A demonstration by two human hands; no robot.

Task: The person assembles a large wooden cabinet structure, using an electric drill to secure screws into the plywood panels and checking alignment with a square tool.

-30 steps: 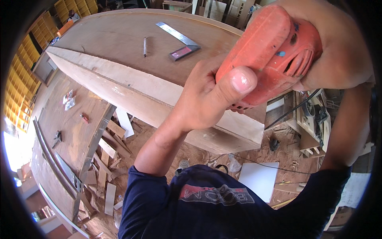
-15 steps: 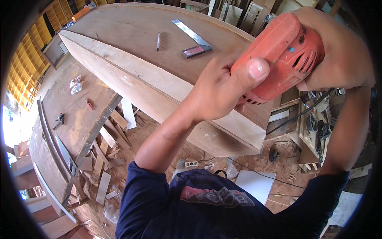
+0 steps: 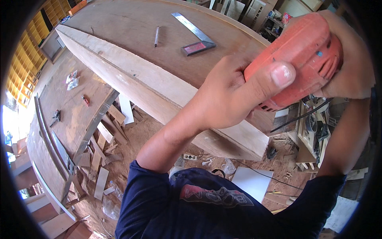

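Both my hands hold a red corded power tool [image 3: 298, 49] with vent slots, raised above the near right end of a long wooden piece. My left hand [image 3: 227, 95] grips the tool's near side, its thumb laid along the body and its other fingers hidden. Around the far right end curls my right hand [image 3: 356, 59], its fingers mostly behind the tool. The tool's underside is out of sight. Below, the long pale wooden piece [image 3: 159, 83] lies along the edge of a brown panel [image 3: 131, 28]. A try square [image 3: 195, 34] and a pen [image 3: 156, 36] rest on the panel.
At left, a second worktable [image 3: 65, 115] bears a handsaw [image 3: 63, 149], small tools and plastic packets. Wood offcuts [image 3: 102, 181] litter the sandy floor. The tool's black cord [image 3: 300, 118] runs at right, near a wooden crate [image 3: 312, 143] of parts. A white board [image 3: 252, 181] lies on the floor.
Both hands and the red power tool have shifted slightly right and down in view. My hold on the tool looks the same, and the view itself has moved a little.
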